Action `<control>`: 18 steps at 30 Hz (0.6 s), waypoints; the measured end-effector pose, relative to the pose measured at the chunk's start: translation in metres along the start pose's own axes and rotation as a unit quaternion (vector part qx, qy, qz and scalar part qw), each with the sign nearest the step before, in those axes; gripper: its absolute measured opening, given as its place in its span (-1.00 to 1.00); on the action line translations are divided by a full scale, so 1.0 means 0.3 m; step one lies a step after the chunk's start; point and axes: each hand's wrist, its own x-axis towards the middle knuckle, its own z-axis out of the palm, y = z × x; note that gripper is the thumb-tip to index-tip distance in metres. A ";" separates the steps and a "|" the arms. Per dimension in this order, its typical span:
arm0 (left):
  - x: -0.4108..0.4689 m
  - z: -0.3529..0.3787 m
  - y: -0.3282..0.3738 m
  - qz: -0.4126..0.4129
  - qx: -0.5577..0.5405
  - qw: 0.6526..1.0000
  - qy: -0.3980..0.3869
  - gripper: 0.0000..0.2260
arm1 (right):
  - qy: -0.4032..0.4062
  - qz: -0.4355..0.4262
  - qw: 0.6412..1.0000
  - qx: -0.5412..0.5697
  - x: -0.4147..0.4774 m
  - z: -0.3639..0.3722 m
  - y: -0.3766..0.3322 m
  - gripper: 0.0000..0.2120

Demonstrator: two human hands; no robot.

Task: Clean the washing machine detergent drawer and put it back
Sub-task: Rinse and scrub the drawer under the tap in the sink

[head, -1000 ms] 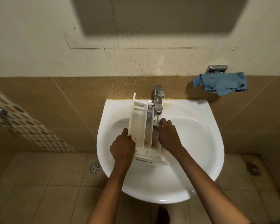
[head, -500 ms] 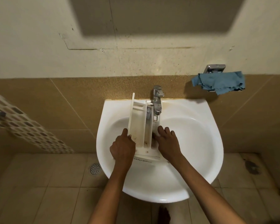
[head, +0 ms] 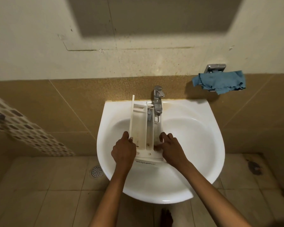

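The white detergent drawer (head: pixel 138 126) lies lengthwise in the white sink (head: pixel 195 145), its far end up by the chrome tap (head: pixel 158 102) and its front panel toward me. Brown grime speckles its compartments. My left hand (head: pixel 123 150) grips the drawer's left wall near the front, thumb against the side. My right hand (head: pixel 170 149) is at the drawer's right compartment, fingers curled and rubbing inside it by the right wall. I cannot tell whether water runs from the tap.
A blue cloth (head: pixel 220 81) hangs from a chrome holder (head: pixel 216 68) on the wall at the right. A floor drain (head: pixel 96 171) sits left of the sink. Tan tiles cover the lower wall and floor. My foot (head: pixel 166 217) shows beneath the sink.
My right hand has slid down the right compartment toward the drawer's front. The left hand and the drawer have stayed put.
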 end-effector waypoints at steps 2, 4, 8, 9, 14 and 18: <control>0.005 0.002 0.000 0.001 -0.006 1.000 -0.005 -0.87 | -0.018 0.001 1.000 0.003 -0.004 -0.017 0.034 -0.50; 0.008 0.004 0.000 0.003 -0.007 1.000 -0.007 -0.88 | -0.002 0.010 1.000 -0.007 0.015 -0.020 0.050 -0.44; 0.014 0.008 -0.002 0.002 -0.007 1.000 -0.014 -0.86 | 0.045 -0.006 0.998 -0.048 0.038 -0.019 0.020 -0.54; 0.014 0.008 -0.004 0.001 -0.005 1.000 -0.014 -0.86 | 0.038 -0.023 0.998 -0.054 0.031 -0.026 0.013 -0.61; 0.015 0.018 -0.004 0.008 -0.005 1.000 -0.001 -0.85 | 0.028 -0.038 0.997 -0.058 0.021 -0.021 0.059 -0.45; 0.015 0.016 -0.004 0.012 -0.004 1.000 -0.004 -0.84 | 0.059 0.002 0.995 -0.084 0.067 -0.011 0.039 -0.52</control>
